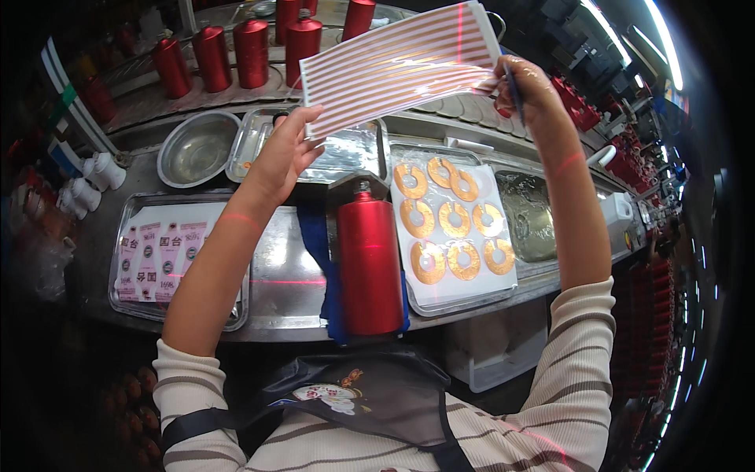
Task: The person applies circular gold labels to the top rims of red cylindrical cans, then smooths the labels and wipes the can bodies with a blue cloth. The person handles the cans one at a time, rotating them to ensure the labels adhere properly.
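Note:
Up over the bench, a white sheet with gold stripes (397, 67) is stretched between my hands, tilted up to the right. My left hand (289, 149) pinches its lower left corner between thumb and fingers. At the right end, my right hand (528, 88) is closed on the sheet's edge, with a slim dark tool (513, 93) also in it; its kind is unclear. Below, a red metallic bottle (366, 259) lies on a blue cloth (313, 236), its neck pointing away from me. Right of it, a sheet of gold C-shaped decals (454, 219) lies on a tray.
A tray with pink printed labels (157, 252) is at the left. Behind stand a metal bowl (169, 165) and a shallow metal tray (376, 153). Another tray of liquid (528, 216) is at the right. Several red bottles (252, 55) stand on the conveyor beyond. A white bin (499, 354) sits below.

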`<state>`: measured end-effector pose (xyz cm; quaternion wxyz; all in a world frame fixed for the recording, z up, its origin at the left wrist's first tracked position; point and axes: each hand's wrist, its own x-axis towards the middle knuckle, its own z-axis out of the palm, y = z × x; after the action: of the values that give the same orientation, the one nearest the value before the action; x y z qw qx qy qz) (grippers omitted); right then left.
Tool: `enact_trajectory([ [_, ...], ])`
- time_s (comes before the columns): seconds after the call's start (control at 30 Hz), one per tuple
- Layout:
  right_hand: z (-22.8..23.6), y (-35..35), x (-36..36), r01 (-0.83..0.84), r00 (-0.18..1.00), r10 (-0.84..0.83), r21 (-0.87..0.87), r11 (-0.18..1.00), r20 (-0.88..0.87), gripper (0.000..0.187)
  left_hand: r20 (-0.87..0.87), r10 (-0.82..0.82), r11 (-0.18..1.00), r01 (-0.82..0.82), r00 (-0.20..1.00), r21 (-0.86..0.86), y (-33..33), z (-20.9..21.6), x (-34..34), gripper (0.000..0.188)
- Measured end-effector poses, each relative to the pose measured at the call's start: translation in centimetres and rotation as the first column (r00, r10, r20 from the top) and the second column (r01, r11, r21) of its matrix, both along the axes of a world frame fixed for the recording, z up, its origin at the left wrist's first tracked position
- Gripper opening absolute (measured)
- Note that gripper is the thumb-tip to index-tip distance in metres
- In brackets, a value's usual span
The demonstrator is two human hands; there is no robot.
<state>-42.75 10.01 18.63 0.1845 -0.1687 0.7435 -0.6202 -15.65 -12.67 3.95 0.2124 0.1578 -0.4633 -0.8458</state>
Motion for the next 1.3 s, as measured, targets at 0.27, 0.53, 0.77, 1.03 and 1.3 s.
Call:
enact_trajectory([
  [0.27, -17.3, -5.6, 5.9, 0.002, 0.952, 0.055, -0.184, 0.983, 0.302, 0.009, 0.346, 0.281, 0.952, -0.215, 0.895, -0.217, -5.5, -3.9, 0.5, 0.038],
  [0.53, -21.1, -6.0, 7.0, -0.094, 0.905, 0.127, -0.101, 0.991, 0.407, 0.007, 0.431, 0.337, 0.918, -0.191, 0.837, -0.347, -5.5, -5.7, 0.9, 0.046],
  [0.77, -21.3, -4.8, 5.9, -0.128, 0.987, 0.115, 0.123, 0.984, 0.108, 0.031, 0.528, 0.315, 0.909, -0.090, 0.789, -0.407, -6.0, -5.3, 1.1, 0.043],
  [1.03, -22.5, -0.5, 9.0, -0.188, 0.981, 0.174, 0.183, 0.965, 0.088, 0.044, 0.160, 0.834, 0.060, 0.201, 0.528, -0.978, -8.5, -5.9, 4.9, 0.044],
  [1.3, -23.6, -2.3, 9.1, -0.148, 0.953, 0.145, -0.010, 0.989, 0.267, 0.016, 0.165, 0.750, 0.174, 0.050, 0.641, -0.983, -8.4, -9.3, 5.4, 0.019],
])
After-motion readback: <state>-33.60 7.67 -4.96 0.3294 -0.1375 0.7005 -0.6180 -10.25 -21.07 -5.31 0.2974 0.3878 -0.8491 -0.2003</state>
